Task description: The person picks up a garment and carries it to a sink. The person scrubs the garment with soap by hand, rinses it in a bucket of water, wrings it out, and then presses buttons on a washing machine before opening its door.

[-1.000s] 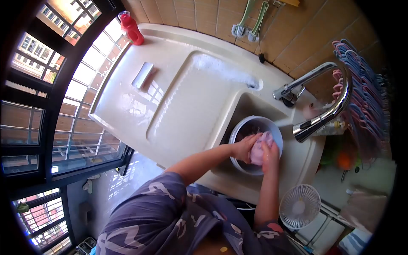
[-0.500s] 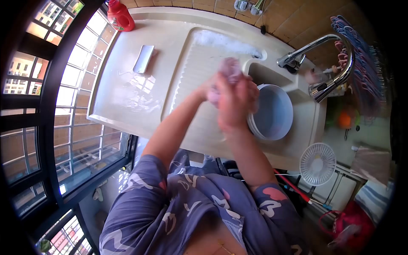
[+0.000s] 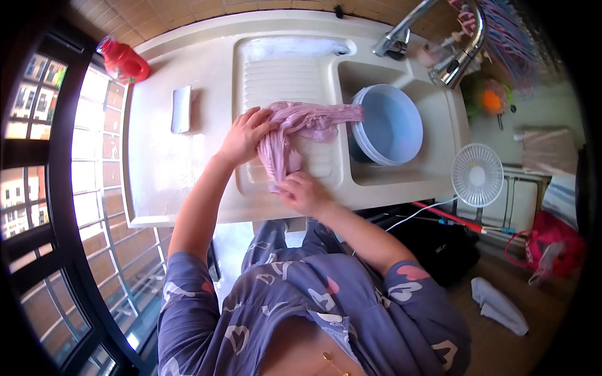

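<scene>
A wet, twisted pink garment [image 3: 307, 119] lies bunched on the ribbed washboard [image 3: 285, 79]. One part stretches right to the rim of the white bucket [image 3: 392, 125], and another hangs down toward the front. My left hand [image 3: 246, 136] grips the garment at its upper left bend, fingers curled over the fabric. At the lower end of the cloth, my right hand [image 3: 305, 193] pinches a fold between thumb and fingers. Soapy foam [image 3: 288, 47] covers the ledge behind the washboard. The bucket stands in the sink basin [image 3: 401, 173] and looks bluish inside.
A chrome faucet [image 3: 461, 59] arches over the back right of the sink. On the left counter are a white soap dish [image 3: 181, 109] and a red detergent bottle [image 3: 123, 61]. A white fan [image 3: 477, 175] stands beyond the right edge, near hangers [image 3: 511, 44].
Both hands, earlier clasped together around the bunched pink garment in the air, have come down and apart. The garment is now spread lengthwise across the washboard. The head view has shifted.
</scene>
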`<action>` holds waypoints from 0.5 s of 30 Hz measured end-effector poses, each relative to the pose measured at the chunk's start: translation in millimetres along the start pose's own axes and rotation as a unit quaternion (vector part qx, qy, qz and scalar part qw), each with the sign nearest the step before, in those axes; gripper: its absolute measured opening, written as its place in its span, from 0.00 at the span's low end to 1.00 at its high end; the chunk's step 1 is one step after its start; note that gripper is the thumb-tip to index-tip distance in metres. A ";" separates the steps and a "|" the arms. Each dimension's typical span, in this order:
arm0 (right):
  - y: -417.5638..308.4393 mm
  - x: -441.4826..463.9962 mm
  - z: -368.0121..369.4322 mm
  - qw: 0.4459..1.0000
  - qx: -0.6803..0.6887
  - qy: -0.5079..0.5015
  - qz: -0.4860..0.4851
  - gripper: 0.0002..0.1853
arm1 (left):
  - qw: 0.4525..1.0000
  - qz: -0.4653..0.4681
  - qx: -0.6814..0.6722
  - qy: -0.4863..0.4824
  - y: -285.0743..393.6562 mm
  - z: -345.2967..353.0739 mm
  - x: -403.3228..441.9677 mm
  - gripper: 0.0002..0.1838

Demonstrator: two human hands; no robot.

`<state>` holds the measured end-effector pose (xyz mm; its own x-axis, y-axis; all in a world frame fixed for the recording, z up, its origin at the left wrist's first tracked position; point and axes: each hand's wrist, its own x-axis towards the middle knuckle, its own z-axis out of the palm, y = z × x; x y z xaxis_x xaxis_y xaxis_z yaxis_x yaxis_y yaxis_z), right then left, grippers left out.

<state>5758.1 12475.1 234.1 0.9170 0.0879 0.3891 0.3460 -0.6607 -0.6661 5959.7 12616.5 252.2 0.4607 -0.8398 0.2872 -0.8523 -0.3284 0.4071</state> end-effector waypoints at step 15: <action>93.9 140.7 -35.4 0.901 -0.276 0.073 0.326 0.27 | 0.933 -0.282 -0.201 0.101 24.6 32.7 17.9 0.48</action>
<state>5912.6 12399.1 248.8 0.8396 -0.5259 0.1357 -0.4461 -0.8102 -0.3802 5938.9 12579.3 239.0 0.8796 -0.4704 0.0701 -0.3170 -0.4699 0.8238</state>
